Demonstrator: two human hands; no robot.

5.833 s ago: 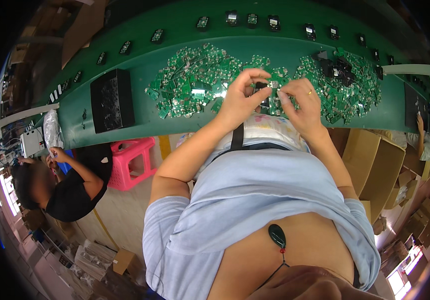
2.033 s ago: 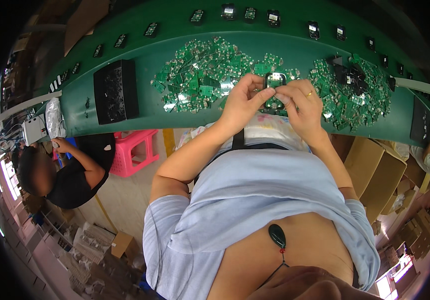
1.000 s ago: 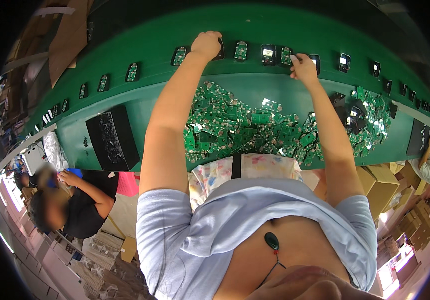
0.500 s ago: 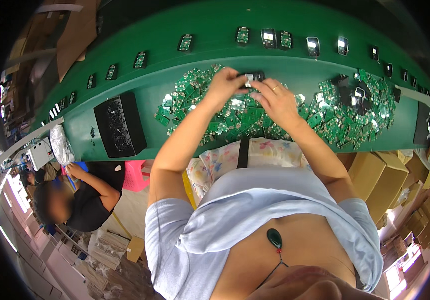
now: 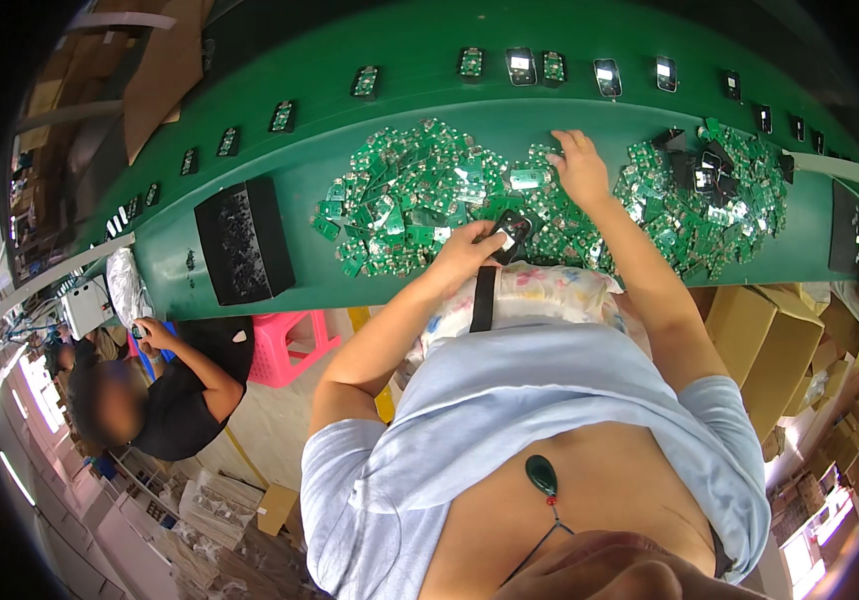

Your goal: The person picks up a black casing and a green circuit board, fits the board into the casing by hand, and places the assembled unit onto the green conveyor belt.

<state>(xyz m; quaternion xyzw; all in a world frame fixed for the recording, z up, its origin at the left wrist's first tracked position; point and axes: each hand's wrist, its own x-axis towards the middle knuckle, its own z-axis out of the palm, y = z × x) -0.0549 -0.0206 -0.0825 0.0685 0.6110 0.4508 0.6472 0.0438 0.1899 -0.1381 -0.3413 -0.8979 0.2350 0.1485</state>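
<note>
From my remote station I log, left to right: black rectangular box point(image 5: 272, 240) toward the left end of the green work surface point(image 5: 310, 285); broad heap of small green circuit boards point(image 5: 410, 190); left hand point(image 5: 463, 255) gripping a black rounded-rectangular device point(image 5: 515, 233) near the surface's near edge, mid-length; right hand point(image 5: 582, 172) farther from that edge, fingers parted; second green circuit-board heap point(image 5: 740, 215), black pieces point(image 5: 687, 170) on it, toward the right end.
</note>
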